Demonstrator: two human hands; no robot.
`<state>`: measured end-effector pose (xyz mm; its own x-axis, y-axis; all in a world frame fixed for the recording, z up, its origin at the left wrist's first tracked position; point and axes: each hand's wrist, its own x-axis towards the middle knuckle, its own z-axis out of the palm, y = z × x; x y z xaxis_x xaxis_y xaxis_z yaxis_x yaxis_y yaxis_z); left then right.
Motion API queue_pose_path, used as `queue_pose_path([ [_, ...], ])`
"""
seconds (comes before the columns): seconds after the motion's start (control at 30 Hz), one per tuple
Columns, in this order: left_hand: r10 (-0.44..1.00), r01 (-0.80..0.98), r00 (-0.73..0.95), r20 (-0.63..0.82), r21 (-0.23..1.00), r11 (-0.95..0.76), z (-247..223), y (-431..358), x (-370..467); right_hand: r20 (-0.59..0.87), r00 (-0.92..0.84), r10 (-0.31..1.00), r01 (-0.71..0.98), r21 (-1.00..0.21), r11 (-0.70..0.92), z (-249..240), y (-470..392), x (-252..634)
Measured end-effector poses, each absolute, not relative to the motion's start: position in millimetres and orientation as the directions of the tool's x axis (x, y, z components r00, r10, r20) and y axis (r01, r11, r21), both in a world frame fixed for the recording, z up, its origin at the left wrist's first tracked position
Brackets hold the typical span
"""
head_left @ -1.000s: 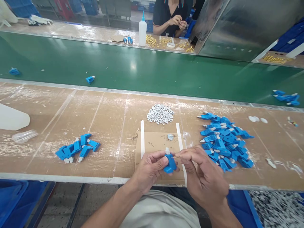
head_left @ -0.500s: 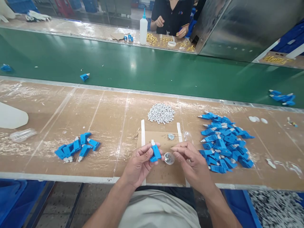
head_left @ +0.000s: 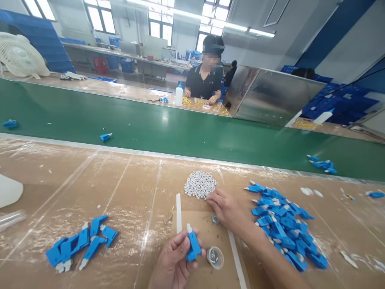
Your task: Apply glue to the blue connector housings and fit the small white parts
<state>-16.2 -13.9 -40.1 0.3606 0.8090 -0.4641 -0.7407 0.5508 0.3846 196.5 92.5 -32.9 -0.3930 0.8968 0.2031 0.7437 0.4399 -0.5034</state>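
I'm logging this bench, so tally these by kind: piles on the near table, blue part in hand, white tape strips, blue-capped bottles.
Piles of blue parts: 2
Pile of small pale pieces: 1
Blue part in left hand: 1
White tape strips: 2
Blue-capped bottles: 2
Total: 8

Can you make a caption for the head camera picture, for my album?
Left hand holding a blue part, right hand at a pile of pale bits.

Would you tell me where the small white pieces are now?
In the head view, the small white pieces lie near centre, left of the larger blue heap, the right hand at their near edge.
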Motion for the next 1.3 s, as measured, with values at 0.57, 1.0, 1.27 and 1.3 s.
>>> queue_pose_path([
  [0.57,0.827,-0.728,0.376,-0.418,0.419,0.543,-29.9,-17.1,-14.8,0.066,-0.295,0.953,0.31,-0.937,0.161,0.0,77.3,200.6],
  [1.0,0.841,-0.638,0.462,-0.281,0.553,0.536,12.5,-20.1,4.6,-0.155,-0.336,0.929,-0.699,-0.621,-0.356,13.9,-3.3,185.3],
  [1.27,0.744,-0.581,0.557,-0.369,0.466,0.667,19.8,-21.3,5.0,0.078,-0.164,0.983,-0.104,-0.993,0.061,30.1,-26.7,188.3],
  [1.3,0.724,-0.575,0.568,-0.391,0.441,0.689,20.1,-21.0,3.9,0.153,-0.157,0.976,-0.008,-0.988,0.153,33.0,-28.0,188.7],
])
